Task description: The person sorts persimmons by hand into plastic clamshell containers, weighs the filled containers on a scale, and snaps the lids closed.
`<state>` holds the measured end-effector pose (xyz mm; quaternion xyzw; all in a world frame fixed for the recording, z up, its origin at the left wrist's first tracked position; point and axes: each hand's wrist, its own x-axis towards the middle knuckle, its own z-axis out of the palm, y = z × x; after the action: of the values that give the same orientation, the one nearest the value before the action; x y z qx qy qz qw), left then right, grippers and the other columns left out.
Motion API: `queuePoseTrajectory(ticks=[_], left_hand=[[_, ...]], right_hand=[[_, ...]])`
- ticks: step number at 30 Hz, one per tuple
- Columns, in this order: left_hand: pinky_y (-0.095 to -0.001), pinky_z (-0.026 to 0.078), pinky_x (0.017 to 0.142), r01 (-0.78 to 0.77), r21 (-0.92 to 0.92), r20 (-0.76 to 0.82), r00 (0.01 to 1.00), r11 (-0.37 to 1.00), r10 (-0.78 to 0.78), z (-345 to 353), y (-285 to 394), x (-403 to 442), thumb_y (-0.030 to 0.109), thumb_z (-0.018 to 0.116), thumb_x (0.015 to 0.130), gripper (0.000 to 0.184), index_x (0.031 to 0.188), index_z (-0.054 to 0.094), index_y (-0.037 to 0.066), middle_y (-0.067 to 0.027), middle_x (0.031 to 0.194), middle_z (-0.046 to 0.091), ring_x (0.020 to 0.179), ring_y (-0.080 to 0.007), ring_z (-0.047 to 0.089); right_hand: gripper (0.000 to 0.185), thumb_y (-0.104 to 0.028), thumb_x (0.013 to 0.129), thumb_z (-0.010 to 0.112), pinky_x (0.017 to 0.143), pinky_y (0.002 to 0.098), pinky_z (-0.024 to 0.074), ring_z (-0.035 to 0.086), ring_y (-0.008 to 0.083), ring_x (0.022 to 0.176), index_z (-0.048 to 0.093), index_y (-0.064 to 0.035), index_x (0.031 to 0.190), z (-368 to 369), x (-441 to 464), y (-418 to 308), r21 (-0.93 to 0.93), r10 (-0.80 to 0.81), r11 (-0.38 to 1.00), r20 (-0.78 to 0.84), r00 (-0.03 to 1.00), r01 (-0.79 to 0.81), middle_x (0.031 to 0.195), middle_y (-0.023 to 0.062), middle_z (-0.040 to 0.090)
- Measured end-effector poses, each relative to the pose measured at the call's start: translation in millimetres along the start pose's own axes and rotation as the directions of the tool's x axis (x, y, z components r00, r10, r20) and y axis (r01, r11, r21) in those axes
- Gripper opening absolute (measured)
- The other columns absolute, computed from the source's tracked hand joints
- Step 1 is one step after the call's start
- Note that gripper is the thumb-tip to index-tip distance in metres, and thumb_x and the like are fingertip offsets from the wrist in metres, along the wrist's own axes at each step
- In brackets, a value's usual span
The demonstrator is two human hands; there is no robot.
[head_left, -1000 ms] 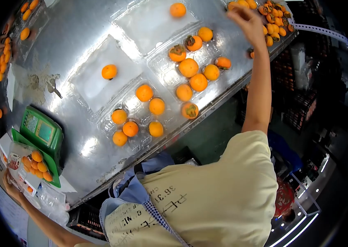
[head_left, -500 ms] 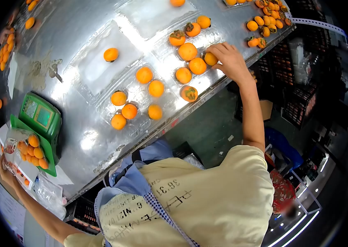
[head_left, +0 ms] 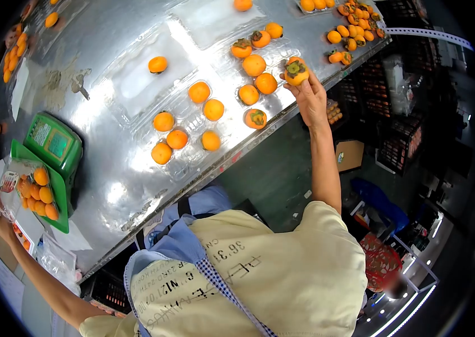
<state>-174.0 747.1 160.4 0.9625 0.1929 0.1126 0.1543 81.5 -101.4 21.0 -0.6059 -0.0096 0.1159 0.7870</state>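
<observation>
My right hand grips a persimmon with its leafy calyx facing up, held above the table's near edge. Beside it, a clear plastic tray has several orange persimmons in and around it. Another clear tray to the left carries more persimmons. At far left, my left hand is closed at the end of a clear bag of persimmons, its fingertips partly hidden. That bag rests on the green pan of a green scale.
The metal table carries a single persimmon on a clear lid. A persimmon pile lies at the far right corner. Crates and a cardboard box stand on the floor. Another person in red is at lower right.
My right hand has lifted the persimmon off the tray's right end and turned it so its calyx shows. My left hand stays at the bag. The view has shifted slightly.
</observation>
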Motion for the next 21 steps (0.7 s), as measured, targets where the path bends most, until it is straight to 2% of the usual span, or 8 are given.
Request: queuePoseTrajectory(ticks=[4, 7, 10, 11, 14, 15, 18, 21], left_hand=[[-0.0305, 0.040, 0.098, -0.014, 0.040, -0.018, 1.000, 0.999, 0.014, 0, -2, -5, -0.011, 0.051, 0.076, 0.044, 0.118, 0.055, -0.001, -0.0095, 0.118, 0.057, 0.110, -0.0198, 0.053], [-0.0304, 0.040, 0.098, -0.031, 0.105, 0.003, 1.000, 0.994, 0.030, -1, -3, -6, -0.011, 0.050, 0.077, 0.042, 0.118, 0.055, -0.001, -0.0100, 0.119, 0.057, 0.111, -0.0198, 0.053], [-0.0303, 0.040, 0.099, -0.022, 0.090, -0.006, 1.000, 0.996, 0.023, 1, -5, -6, -0.009, 0.049, 0.080, 0.041, 0.119, 0.055, -0.001, -0.0099, 0.119, 0.057, 0.111, -0.0196, 0.053], [-0.0302, 0.040, 0.098, -0.009, 0.064, -0.010, 1.000, 0.998, 0.010, 2, -6, -6, -0.009, 0.049, 0.080, 0.040, 0.119, 0.055, -0.001, -0.0097, 0.119, 0.057, 0.112, -0.0195, 0.053], [-0.0304, 0.040, 0.098, 0.012, 0.066, -0.005, 1.000, 0.998, -0.011, 3, -6, -5, -0.007, 0.049, 0.082, 0.039, 0.120, 0.054, -0.001, -0.0097, 0.120, 0.057, 0.112, -0.0195, 0.053], [-0.0306, 0.040, 0.099, 0.015, 0.080, -0.001, 1.000, 0.997, -0.015, 2, -5, -5, -0.006, 0.049, 0.082, 0.039, 0.120, 0.054, -0.001, -0.0097, 0.120, 0.057, 0.112, -0.0196, 0.053], [-0.0289, 0.042, 0.095, -0.004, 0.083, -0.011, 1.000, 0.997, 0.005, -1, -9, -4, -0.001, 0.066, 0.075, 0.045, 0.119, 0.057, 0.005, -0.0078, 0.119, 0.059, 0.109, -0.0185, 0.055], [-0.0298, 0.041, 0.097, -0.049, -0.023, 0.004, 0.999, 0.999, 0.049, -1, -10, -5, -0.003, 0.064, 0.075, 0.046, 0.120, 0.056, 0.003, -0.0090, 0.120, 0.057, 0.111, -0.0201, 0.054]], right_hand=[[0.047, -0.030, 0.093, 0.053, 0.087, 0.0352, 0.0472, 0.057, 0.0233, 0.105, 0.045, 0.0028, 0.126, 5, -1, 5, 0.162, 0.040, 0.986, 0.024, 0.999, -0.043, 0.117, 0.0148, 0.055], [0.043, -0.025, 0.092, 0.055, 0.088, 0.0346, 0.0466, 0.057, 0.0222, 0.103, 0.046, 0.0020, 0.124, 0, 1, 12, 0.239, 0.071, 0.968, 0.016, 0.997, -0.073, 0.115, 0.0137, 0.056], [0.045, -0.019, 0.091, 0.057, 0.088, 0.0323, 0.0454, 0.057, 0.0194, 0.101, 0.043, 0.0017, 0.128, -2, 7, 17, -0.169, -0.012, 0.986, -0.151, 0.988, -0.014, 0.119, 0.0124, 0.054], [0.048, -0.019, 0.085, 0.066, 0.085, 0.0298, 0.0452, 0.057, 0.0161, 0.098, 0.047, -0.0018, 0.125, -3, 9, 19, -0.302, -0.071, 0.953, -0.182, 0.981, 0.013, 0.115, 0.0092, 0.057], [0.049, -0.021, 0.077, 0.073, 0.081, 0.0273, 0.0448, 0.057, 0.0156, 0.094, 0.054, -0.0037, 0.118, -7, 13, 15, -0.838, -0.251, 0.542, -0.097, 0.963, 0.057, 0.112, 0.0075, 0.058], [0.051, -0.027, 0.071, 0.077, 0.076, 0.0310, 0.0455, 0.059, 0.0198, 0.088, 0.058, -0.0046, 0.113, -5, 16, 13, -0.897, -0.237, 0.441, -0.090, 0.967, 0.025, 0.109, 0.0095, 0.060], [0.051, -0.035, 0.071, 0.075, 0.073, 0.0377, 0.0457, 0.058, 0.0272, 0.084, 0.061, -0.0031, 0.108, -4, 28, 18, -0.991, -0.360, 0.006, 0.120, 0.925, 0.131, 0.103, 0.0136, 0.062], [0.059, -0.051, 0.067, 0.071, 0.084, 0.0392, 0.0396, 0.056, 0.0308, 0.083, 0.065, -0.0023, 0.100, 20, 46, 18, -0.983, -0.354, 0.004, 0.173, 0.919, 0.186, 0.095, 0.0137, 0.063]])
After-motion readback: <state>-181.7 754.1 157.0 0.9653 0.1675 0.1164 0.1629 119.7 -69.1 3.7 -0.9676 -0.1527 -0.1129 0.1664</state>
